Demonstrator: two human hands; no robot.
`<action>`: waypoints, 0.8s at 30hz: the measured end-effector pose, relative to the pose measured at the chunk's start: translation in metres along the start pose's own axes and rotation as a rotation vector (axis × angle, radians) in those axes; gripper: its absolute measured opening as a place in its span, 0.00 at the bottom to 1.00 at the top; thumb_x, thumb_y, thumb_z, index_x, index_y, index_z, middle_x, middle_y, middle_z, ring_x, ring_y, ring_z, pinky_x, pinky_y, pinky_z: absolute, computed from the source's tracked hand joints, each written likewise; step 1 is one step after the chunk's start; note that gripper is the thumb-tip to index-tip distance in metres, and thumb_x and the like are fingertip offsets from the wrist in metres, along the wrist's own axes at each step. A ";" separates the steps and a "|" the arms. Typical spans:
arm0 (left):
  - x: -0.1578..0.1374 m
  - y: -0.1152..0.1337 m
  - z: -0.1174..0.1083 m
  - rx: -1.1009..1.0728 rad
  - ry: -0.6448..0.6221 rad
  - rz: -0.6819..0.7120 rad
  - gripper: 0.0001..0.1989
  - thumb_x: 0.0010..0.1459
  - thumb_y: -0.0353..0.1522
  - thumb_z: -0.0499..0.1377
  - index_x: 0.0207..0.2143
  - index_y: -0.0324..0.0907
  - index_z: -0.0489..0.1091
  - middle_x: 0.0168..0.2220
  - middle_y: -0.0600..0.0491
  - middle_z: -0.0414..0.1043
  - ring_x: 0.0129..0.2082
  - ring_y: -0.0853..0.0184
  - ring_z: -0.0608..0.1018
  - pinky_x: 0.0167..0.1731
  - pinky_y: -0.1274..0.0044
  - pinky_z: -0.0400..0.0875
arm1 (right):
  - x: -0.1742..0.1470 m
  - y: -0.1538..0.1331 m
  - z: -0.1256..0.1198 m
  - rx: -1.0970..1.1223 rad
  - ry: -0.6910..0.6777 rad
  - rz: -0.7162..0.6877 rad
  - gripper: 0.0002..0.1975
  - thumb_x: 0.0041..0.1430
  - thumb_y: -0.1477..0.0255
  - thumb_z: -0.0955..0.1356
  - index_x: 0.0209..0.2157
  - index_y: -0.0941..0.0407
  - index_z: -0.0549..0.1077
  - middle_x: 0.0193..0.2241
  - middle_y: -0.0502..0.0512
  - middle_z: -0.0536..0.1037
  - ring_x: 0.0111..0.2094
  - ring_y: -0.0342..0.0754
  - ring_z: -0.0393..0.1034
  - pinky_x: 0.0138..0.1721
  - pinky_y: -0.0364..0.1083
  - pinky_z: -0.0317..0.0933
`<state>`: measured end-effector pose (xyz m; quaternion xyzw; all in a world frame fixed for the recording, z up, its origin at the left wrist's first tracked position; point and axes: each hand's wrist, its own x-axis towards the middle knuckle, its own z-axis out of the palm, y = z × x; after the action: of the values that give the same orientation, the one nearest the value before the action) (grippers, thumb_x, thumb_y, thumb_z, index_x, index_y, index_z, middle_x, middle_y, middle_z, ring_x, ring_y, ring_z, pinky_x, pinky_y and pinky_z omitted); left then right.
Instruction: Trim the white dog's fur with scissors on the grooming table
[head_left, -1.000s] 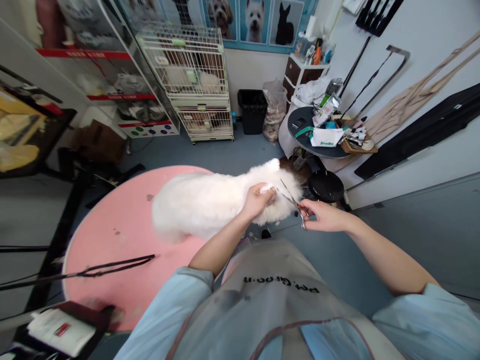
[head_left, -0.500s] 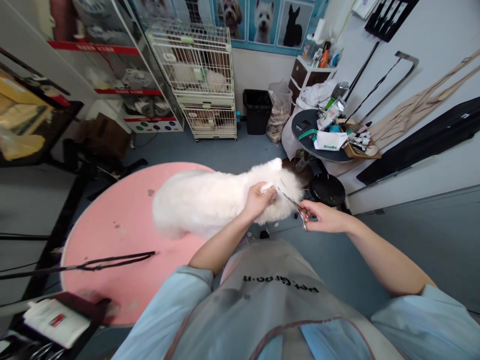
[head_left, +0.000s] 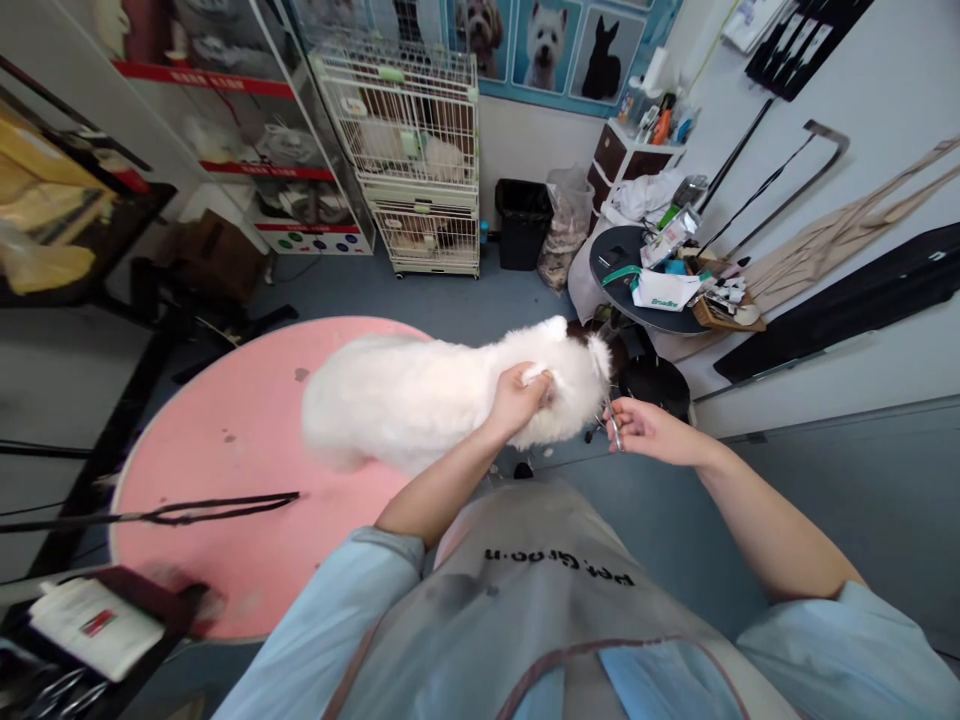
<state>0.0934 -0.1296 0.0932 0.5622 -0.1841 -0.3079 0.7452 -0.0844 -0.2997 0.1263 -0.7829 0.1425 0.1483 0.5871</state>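
Note:
A fluffy white dog (head_left: 405, 390) stands on the round pink grooming table (head_left: 225, 400), its head toward the right. My left hand (head_left: 519, 402) is closed on the dog's ear (head_left: 535, 374), with the thumb and fingers pinching it at the near side of the head. In my right hand (head_left: 649, 432) is a pair of scissors (head_left: 613, 425), fingers through the handles. The blades point up and away, close beside the fur at the front of the head. Some of the blade is hard to make out against the fur.
A black strap loop (head_left: 225, 508) reaches over the table's left part. Wire cages (head_left: 420, 150) holding animals, a black bin (head_left: 522, 225) and a bag (head_left: 566, 230) stand beyond. At right is a dark round table (head_left: 622, 285) with supplies; a black stool (head_left: 656, 385) stands below.
The scissors have moved off the ear to the front of the head, and their blades have turned from pointing left to pointing away. My left hand still pinches the ear. The view shifted slightly.

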 end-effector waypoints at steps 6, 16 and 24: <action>0.000 0.000 0.000 -0.003 0.020 0.001 0.15 0.45 0.42 0.63 0.20 0.40 0.66 0.16 0.56 0.65 0.16 0.74 0.64 0.17 0.81 0.57 | 0.004 -0.010 0.004 -0.245 0.009 -0.014 0.15 0.49 0.71 0.72 0.40 0.55 0.71 0.33 0.50 0.74 0.31 0.43 0.69 0.33 0.43 0.64; 0.000 -0.001 0.003 0.010 0.034 0.023 0.13 0.46 0.40 0.61 0.21 0.40 0.67 0.17 0.56 0.65 0.17 0.74 0.65 0.20 0.80 0.59 | 0.005 -0.011 0.000 -0.200 -0.040 0.008 0.14 0.51 0.69 0.71 0.40 0.55 0.69 0.34 0.50 0.72 0.31 0.42 0.67 0.33 0.42 0.63; 0.004 -0.006 0.002 0.027 -0.024 0.052 0.14 0.49 0.40 0.62 0.22 0.39 0.68 0.19 0.55 0.67 0.20 0.73 0.66 0.23 0.80 0.61 | 0.005 -0.014 -0.010 -0.221 -0.062 0.032 0.14 0.51 0.67 0.72 0.38 0.55 0.68 0.34 0.50 0.72 0.32 0.42 0.67 0.35 0.43 0.64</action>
<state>0.0935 -0.1350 0.0876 0.5635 -0.2118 -0.2928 0.7429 -0.0731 -0.3053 0.1395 -0.8357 0.1193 0.1965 0.4987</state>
